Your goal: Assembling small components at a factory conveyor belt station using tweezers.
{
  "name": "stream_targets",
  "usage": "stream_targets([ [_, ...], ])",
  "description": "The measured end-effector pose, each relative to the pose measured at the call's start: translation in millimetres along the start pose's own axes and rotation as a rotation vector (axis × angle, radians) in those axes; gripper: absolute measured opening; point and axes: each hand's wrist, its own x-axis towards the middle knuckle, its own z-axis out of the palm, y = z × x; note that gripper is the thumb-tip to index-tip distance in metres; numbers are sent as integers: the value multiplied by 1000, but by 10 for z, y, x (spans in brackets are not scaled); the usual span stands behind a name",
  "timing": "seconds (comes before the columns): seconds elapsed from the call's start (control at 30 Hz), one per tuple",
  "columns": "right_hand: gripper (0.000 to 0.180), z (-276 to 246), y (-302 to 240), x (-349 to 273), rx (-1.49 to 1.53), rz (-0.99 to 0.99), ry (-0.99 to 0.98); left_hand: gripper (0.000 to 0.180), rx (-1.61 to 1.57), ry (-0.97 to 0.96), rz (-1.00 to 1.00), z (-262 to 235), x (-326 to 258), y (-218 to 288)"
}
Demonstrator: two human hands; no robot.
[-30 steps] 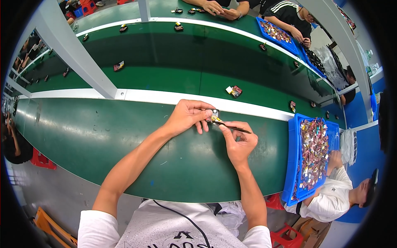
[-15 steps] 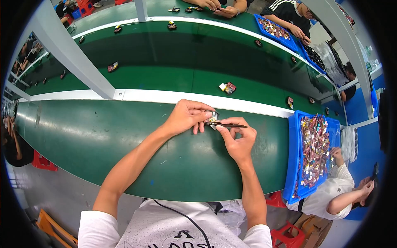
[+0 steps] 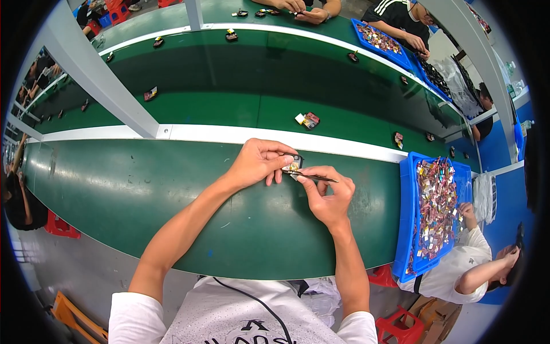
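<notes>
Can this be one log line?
left hand: holds small black casing; right hand: holds slim black tool at casing; blue tray: heaped with small parts

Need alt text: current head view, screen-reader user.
Left hand holds a small black-edged part above a green table; right hand holds a thin dark tool, tip at the part. A blue tray of small mixed-colour pieces stands at right.

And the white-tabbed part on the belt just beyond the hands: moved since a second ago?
Yes, left: the white-tabbed part is now closer to the foot of the slanting pale post.
</notes>
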Motion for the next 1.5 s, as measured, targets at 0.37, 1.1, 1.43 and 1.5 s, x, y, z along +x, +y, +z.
stream_targets([
  [0.37,14,0,-26,-4,4,23,6,24,17,-35,-15,-9,8,-10],
  [1.1,16,42,-14,12,-106,-123,-46,15,376,298,135,245,-14,-263],
  [1.43,17,15,58,28,-53,-91,139,16,236,508,46,15,140,3],
  [1.5,18,9,101,21,-63,-104,188,16,256,603,148,-279,312,76],
])
